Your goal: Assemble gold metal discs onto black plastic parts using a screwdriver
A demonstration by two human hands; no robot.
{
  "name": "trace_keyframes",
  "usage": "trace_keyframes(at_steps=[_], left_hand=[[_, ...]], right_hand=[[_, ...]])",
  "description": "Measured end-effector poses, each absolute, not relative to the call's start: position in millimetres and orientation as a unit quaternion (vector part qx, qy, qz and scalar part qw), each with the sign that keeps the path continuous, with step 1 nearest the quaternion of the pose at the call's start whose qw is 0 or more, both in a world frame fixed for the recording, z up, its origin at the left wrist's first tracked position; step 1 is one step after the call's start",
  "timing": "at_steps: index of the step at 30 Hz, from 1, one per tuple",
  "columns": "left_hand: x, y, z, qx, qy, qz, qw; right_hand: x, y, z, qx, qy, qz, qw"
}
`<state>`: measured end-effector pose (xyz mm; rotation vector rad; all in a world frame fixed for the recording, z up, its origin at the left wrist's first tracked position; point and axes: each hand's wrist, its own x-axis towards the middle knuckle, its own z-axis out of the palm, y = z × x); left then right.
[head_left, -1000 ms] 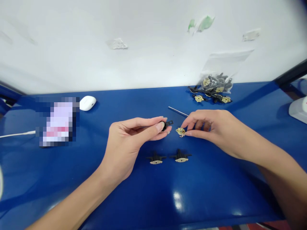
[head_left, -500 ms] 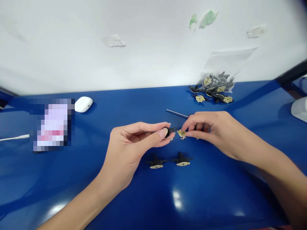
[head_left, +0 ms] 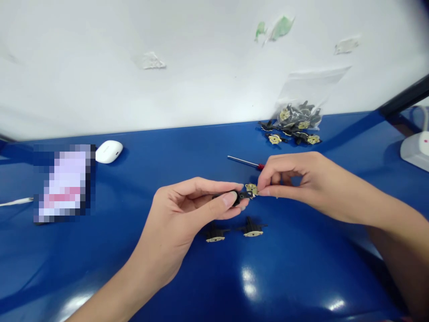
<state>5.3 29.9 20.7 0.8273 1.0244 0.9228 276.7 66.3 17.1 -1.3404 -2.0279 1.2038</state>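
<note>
Between thumb and fingers, my left hand point(head_left: 191, 210) grips a small black plastic part point(head_left: 238, 197), whose looped end points right. My right hand point(head_left: 295, 179) pinches a brass-coloured plate point(head_left: 251, 190) at its right edge, close against the black part's tip; whether they touch is unclear. Below the hands, two black pieces with pale brass plates, one on the left point(head_left: 215, 233) and one on the right point(head_left: 253, 228), stand on the blue table point(head_left: 201, 286). A screwdriver point(head_left: 243, 160) lies behind, its handle partly hidden by my right hand.
At the back right, a clear plastic bag point(head_left: 311, 94) holds several black-and-brass parts, with more loose ones point(head_left: 275, 138) before it. A white case point(head_left: 109, 152) and a pixelated phone-like object point(head_left: 65, 185) lie left. A white object point(head_left: 415, 150) is at the right edge.
The black part and the brass plate have come closer together, and the plate has turned in my right fingers. The view has shifted slightly, and the screwdriver's red handle now shows.
</note>
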Motion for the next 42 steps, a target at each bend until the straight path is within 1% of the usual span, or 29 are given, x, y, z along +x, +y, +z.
trace_keyframes(at_steps=[3,6,14,18,21,35,38,42], left_hand=[[4.2,29.9,23.8,0.369,0.444,0.409,0.706],[2.1,29.7,25.1,0.374,0.424,0.393,0.725],[1.5,25.4,23.0,0.377,0.389,0.413,0.732],[-0.7,25.2,22.3,0.386,0.378,0.420,0.730],[-1.4,25.5,22.5,0.390,0.380,0.423,0.724],[-1.0,26.6,22.9,0.401,0.408,0.433,0.697],[-0.8,27.8,21.8,0.402,0.411,0.433,0.695],[-1.2,28.7,21.1,0.410,0.420,0.434,0.684]], right_hand=[[283.1,68.0,19.7,-0.484,-0.695,0.485,0.220],[286.2,69.4,19.9,-0.485,-0.657,0.521,0.248],[275.5,66.2,16.1,-0.479,-0.611,0.505,0.379],[270.4,63.9,11.9,-0.464,-0.585,0.520,0.416],[266.6,60.8,13.7,-0.456,-0.578,0.529,0.422],[250.6,48.6,15.9,-0.441,-0.568,0.577,0.388],[246.9,44.1,19.9,-0.467,-0.569,0.553,0.391],[239.3,36.6,25.9,-0.516,-0.580,0.472,0.418]])
